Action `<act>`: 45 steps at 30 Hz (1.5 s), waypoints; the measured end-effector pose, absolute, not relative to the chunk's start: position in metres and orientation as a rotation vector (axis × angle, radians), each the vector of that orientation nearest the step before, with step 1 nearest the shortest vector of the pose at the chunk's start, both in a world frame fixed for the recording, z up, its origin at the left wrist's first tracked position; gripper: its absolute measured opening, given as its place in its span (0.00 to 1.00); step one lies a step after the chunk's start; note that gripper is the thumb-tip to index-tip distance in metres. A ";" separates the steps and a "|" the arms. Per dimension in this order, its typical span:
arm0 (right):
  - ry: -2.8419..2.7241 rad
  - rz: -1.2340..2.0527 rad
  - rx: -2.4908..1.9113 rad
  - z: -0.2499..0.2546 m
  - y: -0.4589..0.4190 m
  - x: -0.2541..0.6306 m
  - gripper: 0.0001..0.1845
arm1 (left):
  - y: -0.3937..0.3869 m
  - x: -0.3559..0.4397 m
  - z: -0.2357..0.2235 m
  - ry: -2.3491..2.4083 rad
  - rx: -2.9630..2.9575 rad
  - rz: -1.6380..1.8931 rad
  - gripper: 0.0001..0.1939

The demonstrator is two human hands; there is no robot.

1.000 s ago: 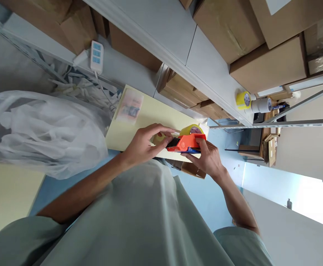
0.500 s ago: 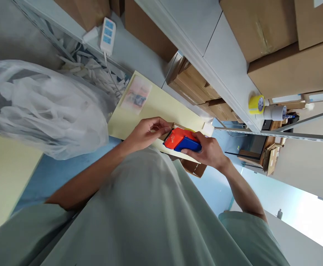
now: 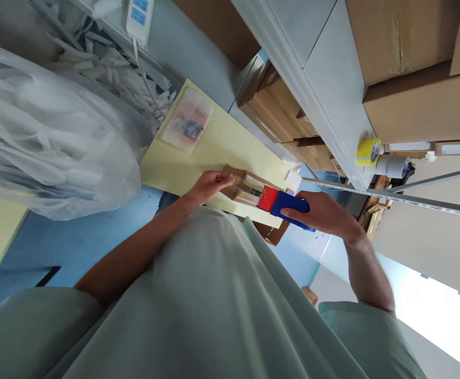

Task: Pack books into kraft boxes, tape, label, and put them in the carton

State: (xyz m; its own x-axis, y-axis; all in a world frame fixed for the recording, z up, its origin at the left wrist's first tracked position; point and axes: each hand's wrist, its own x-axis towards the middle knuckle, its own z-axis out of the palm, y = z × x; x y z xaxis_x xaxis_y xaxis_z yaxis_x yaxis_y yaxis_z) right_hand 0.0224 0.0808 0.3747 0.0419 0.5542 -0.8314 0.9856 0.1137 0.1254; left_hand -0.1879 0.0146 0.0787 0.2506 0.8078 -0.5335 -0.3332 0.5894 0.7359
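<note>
A small cardboard box [image 3: 233,172] lies on the pale yellow tabletop [image 3: 175,172] in front of my body. My right hand [image 3: 320,210] grips a red and blue tape dispenser [image 3: 283,204], whose red head is at the right part of the box. Clear packing tape [image 3: 249,187] runs along the box top towards my left hand. The fingers of my left hand [image 3: 211,185] are pinched together at the box's left end, on the tape's end. The dispenser partly hides the right end of the box.
A plastic bag [image 3: 64,137] of white scraps bulges at the left. A printed packet [image 3: 188,120] lies on the tabletop's far left. Behind are a power strip [image 3: 139,18], boxes [image 3: 281,108] and a shelf [image 3: 317,79] bearing tape rolls [image 3: 369,151]. An open carton [image 3: 267,231] sits below the table edge.
My right hand has moved right with the tape dispenser, away from my left hand. A length of tape now stretches between them over the box. The view has shifted slightly.
</note>
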 end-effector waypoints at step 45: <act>1.813 -0.518 1.402 0.330 0.071 -0.001 0.32 | 0.009 -0.134 0.071 1.115 1.446 0.892 0.25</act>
State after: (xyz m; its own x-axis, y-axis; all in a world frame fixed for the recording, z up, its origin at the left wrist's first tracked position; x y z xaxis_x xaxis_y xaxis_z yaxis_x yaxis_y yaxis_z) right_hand -0.0010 0.0711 0.3304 -0.0968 0.6269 -0.7731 0.9408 0.3112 0.1346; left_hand -0.1343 0.0093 0.0713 0.2866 0.9572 -0.0401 0.1712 -0.0099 0.9852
